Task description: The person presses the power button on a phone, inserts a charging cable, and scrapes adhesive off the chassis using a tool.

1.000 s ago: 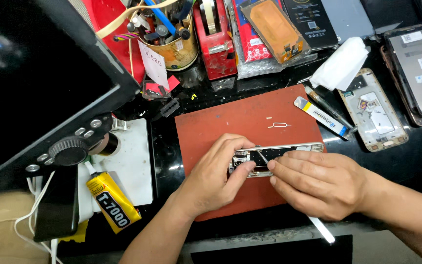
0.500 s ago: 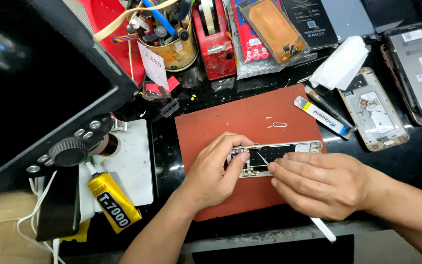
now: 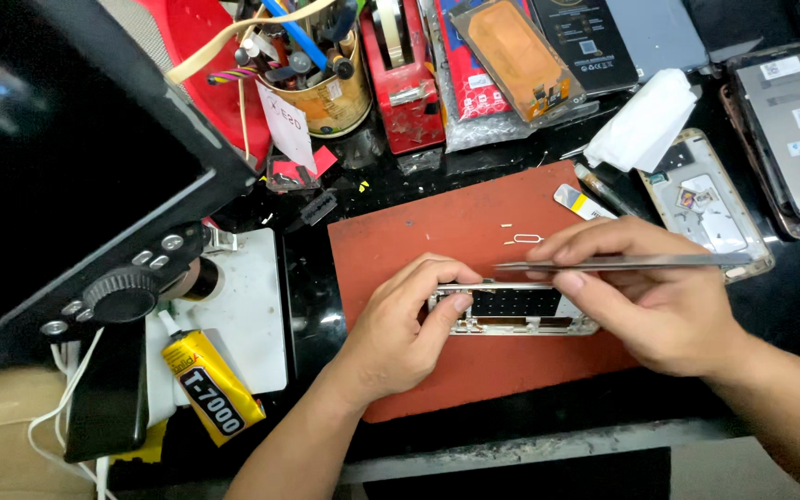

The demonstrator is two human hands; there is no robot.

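Red mat (image 3: 437, 241) on the table carries the phone frame (image 3: 511, 311) at centre. Left hand (image 3: 400, 324), from 7 o'clock, pinches its left end; right hand (image 3: 659, 296), from 4 o'clock, clamps level tweezers (image 3: 622, 264) above it.

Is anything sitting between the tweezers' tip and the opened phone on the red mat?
Nothing visible. The right hand holds the tweezers just above the phone frame, tip pointing left over bare red mat. The left hand grips the frame's left end, beside the tip's path, not across it.
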